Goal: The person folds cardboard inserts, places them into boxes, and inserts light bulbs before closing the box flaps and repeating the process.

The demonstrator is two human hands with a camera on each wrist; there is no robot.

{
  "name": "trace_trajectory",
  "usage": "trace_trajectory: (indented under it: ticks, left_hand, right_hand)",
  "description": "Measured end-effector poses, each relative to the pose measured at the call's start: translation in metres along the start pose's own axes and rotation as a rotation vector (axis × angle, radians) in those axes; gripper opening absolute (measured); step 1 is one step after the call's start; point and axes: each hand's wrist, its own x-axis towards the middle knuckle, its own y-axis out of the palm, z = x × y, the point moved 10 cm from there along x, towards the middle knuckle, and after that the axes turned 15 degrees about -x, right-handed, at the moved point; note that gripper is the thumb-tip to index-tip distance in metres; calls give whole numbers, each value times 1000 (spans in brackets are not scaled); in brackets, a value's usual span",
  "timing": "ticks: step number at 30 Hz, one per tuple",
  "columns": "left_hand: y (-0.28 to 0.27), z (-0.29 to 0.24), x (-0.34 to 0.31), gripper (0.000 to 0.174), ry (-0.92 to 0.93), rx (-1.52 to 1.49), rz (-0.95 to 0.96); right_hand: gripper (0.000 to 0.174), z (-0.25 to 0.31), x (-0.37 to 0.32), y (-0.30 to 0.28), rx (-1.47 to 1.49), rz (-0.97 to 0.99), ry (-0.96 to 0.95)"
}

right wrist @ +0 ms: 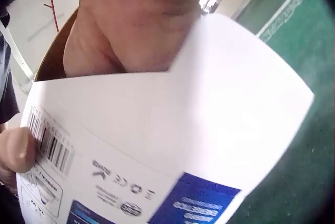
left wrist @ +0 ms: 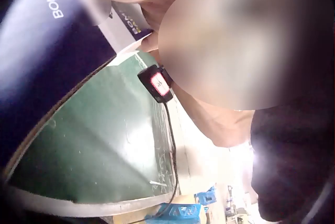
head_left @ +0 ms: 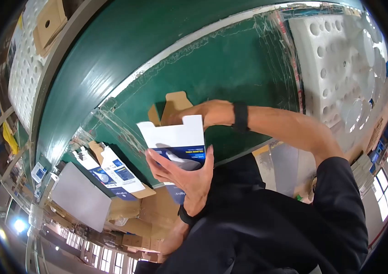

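Note:
An open-topped cardboard carton point(head_left: 173, 136), white and blue outside and brown inside, stands tilted in front of the body. My left hand point(head_left: 182, 177) grips it from the near side, thumb on one side and fingers on the other. Its flaps are spread at the top. Down through the opening goes my right hand point(head_left: 214, 112), its fingers hidden by the carton walls; I cannot tell what they hold. The right wrist view shows the right palm point(right wrist: 136, 30) behind the white flap, above a printed barcode. Dark blue carton panels point(left wrist: 47, 72) fill the left wrist view's upper left.
Flat printed cartons point(head_left: 116, 171) lie at the left of the green work surface point(head_left: 230, 64), near a grey panel point(head_left: 82, 194). A white foam block point(head_left: 310, 73) with round holes stands at the right. Beyond a pale strip runs a green belt point(head_left: 157, 32).

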Motion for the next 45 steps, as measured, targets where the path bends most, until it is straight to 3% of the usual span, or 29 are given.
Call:
trace_trajectory:
  ticks: [2,3,4,6,7,8,9,10,11,12,14,15,16,18,20,21,24,25,26,28,29,31,34,36,38,40,42,43,45]
  left_hand:
    - [4,-2,-6,133,29,46,73]
    - [2,-2,-6,126,6,41,98]
    - [-8,2,-2,126,5,41,84]
    - [-20,15,13,99,-1,-288,225]
    - [-27,18,31,72,12,-279,217]
    - [-29,26,52,72,17,-281,215]
    - [-16,39,70,66,-47,-368,351]
    - [-4,49,80,60,-113,-456,482]
    - [-4,55,90,60,-111,-463,473]
    - [9,63,90,56,-175,-489,588]
    - [26,62,80,53,-239,-520,713]
    - [14,55,86,55,-205,-576,476]
    - [-5,51,88,56,-173,-622,232]
    - [0,64,84,61,-274,-620,247]
    - [21,91,78,70,-443,-766,414]
    - [18,90,80,70,-412,-784,377]
    - [23,92,66,57,-503,-906,552]
    - [15,78,64,36,-471,-795,555]
    - [13,82,63,36,-479,-788,554]
    - [10,72,64,27,-218,-597,713]
    - [7,81,66,32,-200,-568,704]
    - [-2,87,64,32,-262,-585,642]
    - [-12,89,57,32,-312,-583,596]
    - [-22,88,56,34,-263,-649,526]
    - [-25,97,56,41,-329,-735,450]
    - [-29,101,57,41,-293,-688,420]
    - [-30,98,56,45,-280,-687,431]
    - [-28,97,55,49,-289,-727,449]
    - [-28,96,53,54,-300,-771,464]
  right_hand:
    - [47,-23,-5,3,442,-46,201]
    - [52,-46,5,14,336,18,400]
    - [51,-40,5,11,306,25,358]
    - [43,-17,-5,1,-28,-18,201]
    - [43,-20,-7,1,-33,-21,201]
    - [39,-28,-8,-4,-192,-58,240]
    - [37,-32,-6,-9,-348,-93,277]
    - [34,-13,1,-14,-246,-107,206]
    - [34,33,6,-34,-376,-206,161]
    - [34,70,6,-50,-503,-308,117]
    - [37,81,-76,-91,-195,-1145,67]
    - [48,78,-105,-83,-252,-1251,141]
    - [48,74,-110,-59,-253,-1248,144]
    - [60,35,-113,-8,-131,-1179,350]
    - [70,-3,-101,26,244,-1094,479]
    - [67,-8,-95,32,345,-1106,454]
    - [58,5,-78,41,273,-1102,332]
    - [50,22,-77,41,-29,-1040,381]
    - [51,18,-71,46,-101,-973,331]
    - [47,15,-71,45,-70,-1001,348]
    - [46,12,-70,43,-56,-1009,355]
    - [42,-16,-56,51,376,-859,391]
    - [50,7,-48,30,102,-791,336]
    - [43,15,-38,20,-32,-700,216]
    - [37,23,-20,33,42,-414,195]
    - [41,26,-11,24,1,-372,247]
    - [49,30,-1,31,-132,-156,444]
    - [59,34,8,29,-138,-186,303]
    - [64,29,14,33,-253,-88,276]
